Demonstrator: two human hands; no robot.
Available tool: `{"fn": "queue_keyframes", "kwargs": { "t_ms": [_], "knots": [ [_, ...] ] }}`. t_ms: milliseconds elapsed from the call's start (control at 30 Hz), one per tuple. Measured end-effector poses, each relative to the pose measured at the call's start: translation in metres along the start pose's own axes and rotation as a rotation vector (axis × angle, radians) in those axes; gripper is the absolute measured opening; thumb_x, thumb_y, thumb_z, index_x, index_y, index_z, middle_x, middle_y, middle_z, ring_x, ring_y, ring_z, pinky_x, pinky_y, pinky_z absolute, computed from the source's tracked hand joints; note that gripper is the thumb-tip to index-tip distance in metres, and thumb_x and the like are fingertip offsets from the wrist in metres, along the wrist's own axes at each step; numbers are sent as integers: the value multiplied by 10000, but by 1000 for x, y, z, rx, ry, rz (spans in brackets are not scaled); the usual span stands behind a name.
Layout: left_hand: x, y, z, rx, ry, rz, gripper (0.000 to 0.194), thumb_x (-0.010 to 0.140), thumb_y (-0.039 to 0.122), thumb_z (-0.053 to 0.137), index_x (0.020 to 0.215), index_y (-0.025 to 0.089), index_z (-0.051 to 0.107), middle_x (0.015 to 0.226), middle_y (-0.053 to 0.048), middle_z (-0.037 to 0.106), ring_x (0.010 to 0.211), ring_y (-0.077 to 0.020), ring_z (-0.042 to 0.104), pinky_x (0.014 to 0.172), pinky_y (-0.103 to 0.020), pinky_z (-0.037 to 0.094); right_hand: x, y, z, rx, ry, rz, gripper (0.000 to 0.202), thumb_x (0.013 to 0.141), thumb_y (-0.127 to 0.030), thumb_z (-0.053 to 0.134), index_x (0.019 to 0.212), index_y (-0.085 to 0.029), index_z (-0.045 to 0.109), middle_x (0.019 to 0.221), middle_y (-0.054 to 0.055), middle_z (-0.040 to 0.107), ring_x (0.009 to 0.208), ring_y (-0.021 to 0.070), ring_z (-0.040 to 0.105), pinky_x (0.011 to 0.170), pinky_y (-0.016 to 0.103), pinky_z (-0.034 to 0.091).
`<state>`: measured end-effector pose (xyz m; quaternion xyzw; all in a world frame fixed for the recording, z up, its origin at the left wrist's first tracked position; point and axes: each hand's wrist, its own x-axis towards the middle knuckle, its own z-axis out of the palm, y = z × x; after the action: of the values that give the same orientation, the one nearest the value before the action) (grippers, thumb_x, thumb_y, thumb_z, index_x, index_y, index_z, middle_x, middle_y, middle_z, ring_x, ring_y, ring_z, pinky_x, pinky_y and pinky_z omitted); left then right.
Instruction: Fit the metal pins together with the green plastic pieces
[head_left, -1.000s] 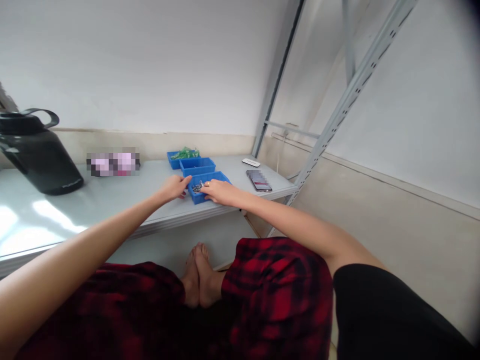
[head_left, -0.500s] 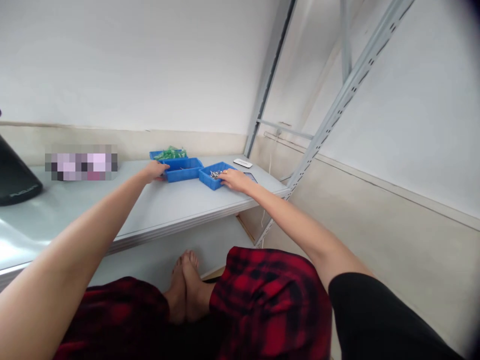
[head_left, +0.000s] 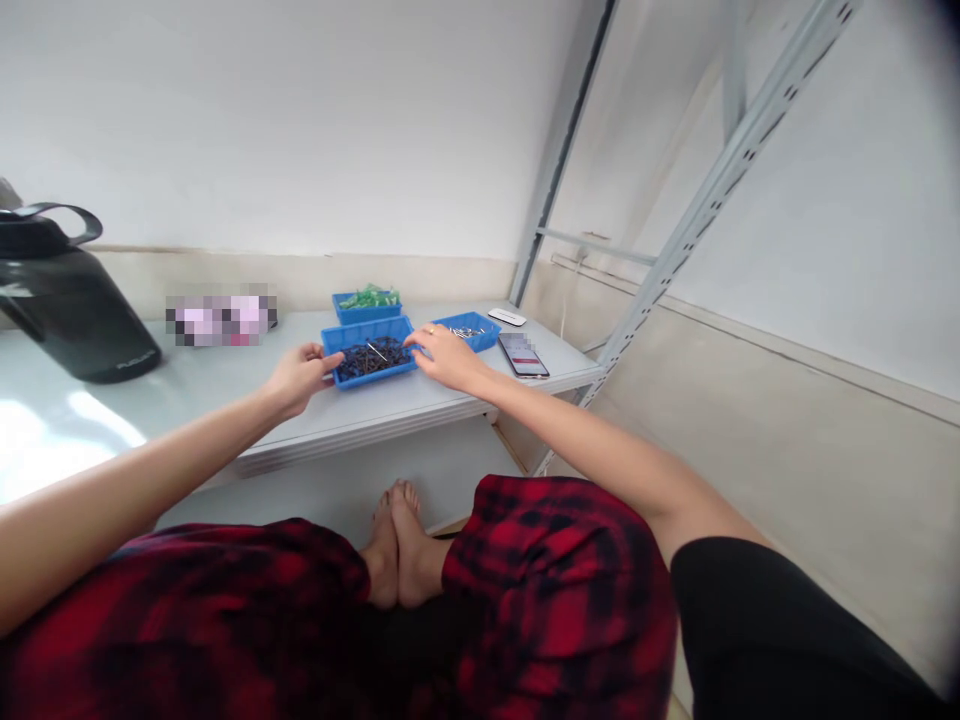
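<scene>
A blue tray (head_left: 369, 381) holding many dark small pieces, with a silvery one on top, stands near the shelf's front edge. My left hand (head_left: 300, 376) grips its left end, thumb over the rim. At the tray's right end is my right hand (head_left: 444, 355), fingers bent at the rim; whether they hold anything is too small to tell. Right of it, partly behind that hand, a second blue tray (head_left: 487, 338) contains silvery metal pieces. Behind stands a third blue tray (head_left: 367, 315) with green pieces.
A phone (head_left: 523, 356) and a white flat object (head_left: 507, 317) lie to the right. A dark bottle (head_left: 82, 300) stands at the left, near a pixelated pink object (head_left: 223, 320). Metal shelf posts (head_left: 660, 265) rise at the right.
My right hand has left the tray of silvery pieces and moved left to the middle tray. That tray is nearer and its dark contents now show. The view has shifted left.
</scene>
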<state>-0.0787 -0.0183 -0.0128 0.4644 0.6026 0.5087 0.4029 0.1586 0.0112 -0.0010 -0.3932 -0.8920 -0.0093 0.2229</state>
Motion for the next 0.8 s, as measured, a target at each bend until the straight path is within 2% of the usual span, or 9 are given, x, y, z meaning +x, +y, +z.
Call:
{"fn": "queue_keyframes", "kwargs": {
  "t_ms": [100,233,433,533,700,800],
  "knots": [
    [-22,-2,0,-129,-112,-33,369,616,301,832,686,187,488,726,-5,618,729,-164,642,707,-299,539,0,-19,3,-49,-83,-36,228,977,-210,494,1100,-153,678,1088,98,671,1045,203,585,920,310,412],
    [-37,-1,7,-129,-192,25,444,560,399,868,695,183,504,738,-9,627,778,-194,655,731,-326,537,3,-32,3,-152,-142,23,231,983,-322,527,1057,-161,674,1056,103,676,992,213,603,825,294,426],
    [-43,-8,14,-114,-204,90,465,535,475,866,707,170,561,771,-28,654,781,-202,664,750,-340,546,4,-32,2,-177,-154,128,213,960,-205,515,1116,-177,657,1059,96,712,962,224,636,774,293,433],
    [-42,-11,13,-124,-196,81,463,530,472,872,716,171,573,752,-22,652,762,-201,667,749,-340,554,4,-27,-2,-79,-162,104,219,951,-198,541,1122,-179,677,1021,83,728,944,210,649,798,290,434],
    [-40,-15,12,-86,-166,108,479,549,515,861,742,176,582,744,-25,660,735,-202,665,737,-346,554,6,-14,-20,176,-57,-52,258,967,-247,537,1162,-165,687,1048,76,727,953,174,648,860,292,443],
    [-41,-16,12,-86,-155,110,494,542,532,865,737,181,579,782,-36,677,742,-205,665,729,-345,557,11,4,-34,207,107,-4,326,990,-287,477,1231,-164,660,1119,89,711,993,179,639,895,307,448]
  ]
}}
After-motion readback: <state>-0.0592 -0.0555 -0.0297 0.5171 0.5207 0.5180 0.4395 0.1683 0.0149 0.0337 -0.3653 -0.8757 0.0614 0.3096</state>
